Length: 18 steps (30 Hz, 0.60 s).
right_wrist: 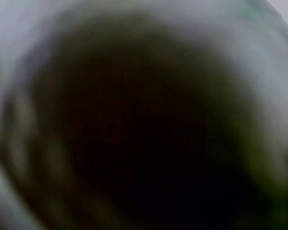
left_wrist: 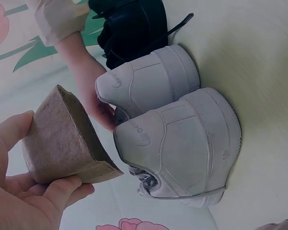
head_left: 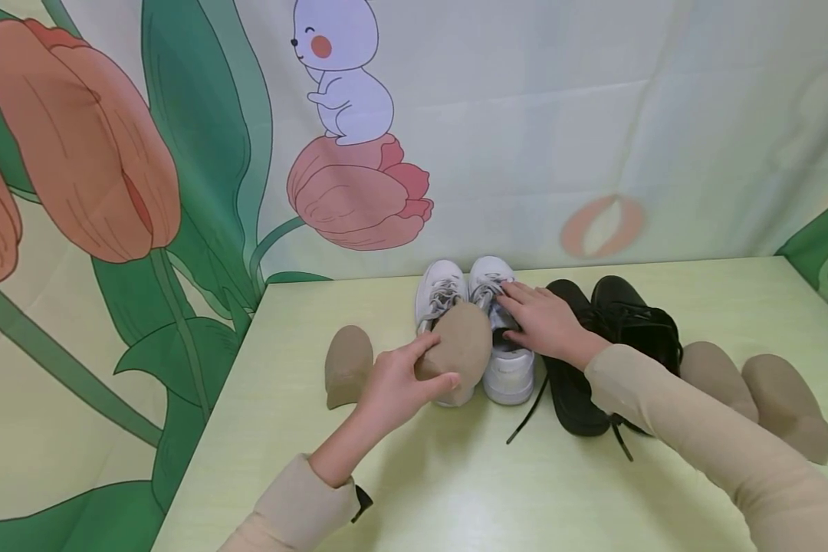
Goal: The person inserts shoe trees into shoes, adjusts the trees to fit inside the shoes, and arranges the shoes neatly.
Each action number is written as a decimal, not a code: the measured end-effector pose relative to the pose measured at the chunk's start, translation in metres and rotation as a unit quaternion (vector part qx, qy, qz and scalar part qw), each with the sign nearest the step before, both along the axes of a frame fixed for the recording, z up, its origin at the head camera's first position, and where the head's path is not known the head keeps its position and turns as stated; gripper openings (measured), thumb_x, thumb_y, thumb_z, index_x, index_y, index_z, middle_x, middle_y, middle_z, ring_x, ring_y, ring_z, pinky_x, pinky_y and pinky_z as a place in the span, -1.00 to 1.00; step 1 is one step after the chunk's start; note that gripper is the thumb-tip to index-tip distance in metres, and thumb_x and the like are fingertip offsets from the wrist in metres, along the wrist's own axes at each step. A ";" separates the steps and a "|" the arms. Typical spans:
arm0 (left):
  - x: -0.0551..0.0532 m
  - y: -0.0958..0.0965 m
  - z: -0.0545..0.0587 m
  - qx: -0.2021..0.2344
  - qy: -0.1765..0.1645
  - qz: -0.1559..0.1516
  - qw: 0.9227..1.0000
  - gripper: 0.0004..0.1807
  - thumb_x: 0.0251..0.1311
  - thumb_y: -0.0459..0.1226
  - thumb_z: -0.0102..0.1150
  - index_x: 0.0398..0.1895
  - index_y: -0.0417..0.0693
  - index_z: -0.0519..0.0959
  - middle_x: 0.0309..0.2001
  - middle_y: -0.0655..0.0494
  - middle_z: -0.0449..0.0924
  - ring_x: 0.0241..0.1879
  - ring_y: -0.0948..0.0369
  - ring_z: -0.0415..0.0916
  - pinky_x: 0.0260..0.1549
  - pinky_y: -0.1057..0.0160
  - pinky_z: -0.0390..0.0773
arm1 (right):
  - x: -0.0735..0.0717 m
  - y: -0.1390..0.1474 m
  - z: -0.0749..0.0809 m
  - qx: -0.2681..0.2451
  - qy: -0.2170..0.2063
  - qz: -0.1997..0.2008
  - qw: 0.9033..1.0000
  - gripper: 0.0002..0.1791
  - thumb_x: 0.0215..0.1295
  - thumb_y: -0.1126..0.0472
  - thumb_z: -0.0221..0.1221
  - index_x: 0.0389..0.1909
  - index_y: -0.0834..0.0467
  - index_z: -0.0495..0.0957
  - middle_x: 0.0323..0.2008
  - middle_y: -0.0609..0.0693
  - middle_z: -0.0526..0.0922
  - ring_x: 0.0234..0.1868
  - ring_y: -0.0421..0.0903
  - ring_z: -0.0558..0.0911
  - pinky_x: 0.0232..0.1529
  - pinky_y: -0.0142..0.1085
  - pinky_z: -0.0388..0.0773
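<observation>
My left hand (head_left: 403,379) pinches a brown moulded-paper shoe insert (head_left: 464,345) between thumb and fingers. It holds the insert above the opening of the left white sneaker (head_left: 441,284), partly covering that shoe. In the left wrist view, the insert (left_wrist: 62,139) is tilted, its cut edge towards the heels, apart from the sneakers. My right hand (head_left: 548,322) rests on the right white sneaker (head_left: 509,376), fingers spread across the lacing and thumb at the shoe's opening. The right wrist view is dark and blurred.
A pair of black shoes (head_left: 635,314) stands right of the sneakers, laces trailing on the table (head_left: 455,491). Two more brown inserts (head_left: 786,402) lie at the far right. One brown insert (head_left: 348,364) lies on the left. A printed curtain (head_left: 510,153) hangs behind the table.
</observation>
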State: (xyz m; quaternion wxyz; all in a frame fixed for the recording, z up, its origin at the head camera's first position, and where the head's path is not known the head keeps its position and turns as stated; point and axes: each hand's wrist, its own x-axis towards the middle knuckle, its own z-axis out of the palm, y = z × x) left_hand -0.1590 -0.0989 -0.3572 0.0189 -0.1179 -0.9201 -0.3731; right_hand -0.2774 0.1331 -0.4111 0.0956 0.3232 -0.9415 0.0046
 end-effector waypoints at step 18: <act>-0.001 0.001 0.000 -0.001 -0.006 -0.011 1.000 -0.39 -0.06 -0.07 0.25 0.10 -0.08 0.42 0.07 -0.05 0.47 0.02 0.10 0.45 -0.07 0.13 0.45 | -0.001 -0.007 0.018 0.056 -0.059 0.001 0.997 -0.43 0.04 0.02 0.21 0.05 0.24 0.42 0.22 0.20 0.29 0.24 0.12 0.27 0.15 0.04 0.22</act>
